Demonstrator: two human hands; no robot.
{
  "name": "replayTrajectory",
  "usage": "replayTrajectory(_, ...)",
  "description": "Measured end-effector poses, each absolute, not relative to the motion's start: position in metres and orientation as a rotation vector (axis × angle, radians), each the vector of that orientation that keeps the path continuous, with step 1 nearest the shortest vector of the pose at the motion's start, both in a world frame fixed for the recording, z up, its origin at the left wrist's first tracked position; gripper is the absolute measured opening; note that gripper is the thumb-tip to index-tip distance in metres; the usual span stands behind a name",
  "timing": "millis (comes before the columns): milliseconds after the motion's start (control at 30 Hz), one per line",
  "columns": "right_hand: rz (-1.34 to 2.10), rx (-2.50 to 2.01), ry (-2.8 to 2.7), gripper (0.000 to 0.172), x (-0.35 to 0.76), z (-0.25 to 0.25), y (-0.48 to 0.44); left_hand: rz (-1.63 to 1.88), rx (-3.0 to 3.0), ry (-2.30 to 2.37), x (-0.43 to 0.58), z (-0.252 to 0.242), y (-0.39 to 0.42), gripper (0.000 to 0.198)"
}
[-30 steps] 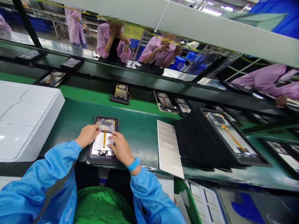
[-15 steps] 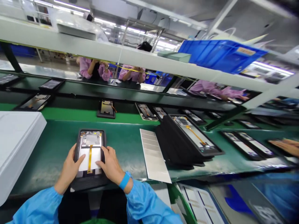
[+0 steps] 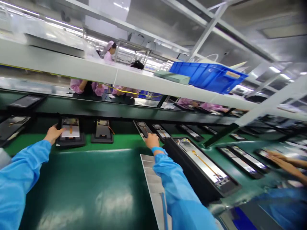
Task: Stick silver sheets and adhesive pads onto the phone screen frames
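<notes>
Tablet (image 3: 71, 132) moved forward, left fingers (image 3: 61, 130) gripping its left edge; right fingers' (image 3: 150, 136) grip unclear.

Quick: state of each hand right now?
Left hand: closed on an opened tablet at its left edge.
Right hand: touching a second tablet at its near end; grip cannot be told.

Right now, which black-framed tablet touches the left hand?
White-panelled tablet, immediately left of one with protruding orange ribbon; no other touches the left hand.

Blue sleeves (image 3: 31, 159), green belt (image 3: 124, 140), darker green worktop (image 3: 83, 179), black-framed tablet (image 3: 70, 139) with white panel (image 3: 75, 131), orange strip (image 3: 71, 129).
</notes>
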State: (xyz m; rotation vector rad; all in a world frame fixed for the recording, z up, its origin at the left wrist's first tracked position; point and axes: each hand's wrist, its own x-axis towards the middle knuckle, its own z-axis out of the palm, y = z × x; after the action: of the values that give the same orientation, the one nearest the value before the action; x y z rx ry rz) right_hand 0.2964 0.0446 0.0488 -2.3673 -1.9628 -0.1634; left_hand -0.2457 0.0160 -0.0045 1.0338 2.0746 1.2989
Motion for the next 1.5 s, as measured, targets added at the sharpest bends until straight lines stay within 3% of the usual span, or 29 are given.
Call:
replayTrajectory(167,-0.154,-2.543,-1.841,0.032,0.304,0.002,0.081,1.268,1.506,2.281,-0.23,-0.02,0.05,0.034)
replayTrajectory(267,-0.113,-2.548,-1.865,0.032,0.309,-0.007,0.098,1.291,1.859,1.885,-0.17,-0.022,0.052,0.025)
replayTrajectory(400,0.016,-2.511,-1.928,0.03,0.302,0.005,0.112,1.041,1.219,1.236,-0.047,-0.015,0.049,0.035)
replayTrajectory(567,0.184,-2.329,-2.037,0.027,0.262,0.027,0.078,0.826,0.91,1.057,0.076,-0.009,0.063,0.057)
replayTrajectory(667,0.303,-2.124,-2.132,0.023,0.233,0.037,0.016,0.866,0.805,1.047,0.112,-0.002,0.055,0.052)
replayTrajectory(800,0.362,-1.621,-2.226,0.021,0.234,0.069,-0.082,0.971,0.737,1.111,0.097,0.015,-0.002,0.031)
replayTrajectory(967,0.364,-1.584,-1.954,0.027,0.311,0.106,-0.201,0.951,0.722,1.11,0.0,0.037,-0.131,0.048)
replayTrajectory(1100,0.296,-1.833,-1.968,0.023,0.37,0.103,-0.301,0.847,0.656,1.297,-0.058,0.016,-0.238,0.059)
replayTrajectory(1267,0.226,-1.953,-1.855,0.025,0.396,0.063,-0.375,0.759,0.907,1.526,-0.098,-0.034,-0.296,0.061)
replayTrajectory(1400,0.204,-1.877,-1.708,0.023,0.396,-0.006,-0.352,0.741,1.691,2.068,-0.1,-0.043,-0.303,0.058)
replayTrajectory(1500,0.234,-1.883,-1.746,0.022,0.399,-0.05,-0.322,0.939,2.216,1.929,-0.049,-0.036,-0.307,0.046)
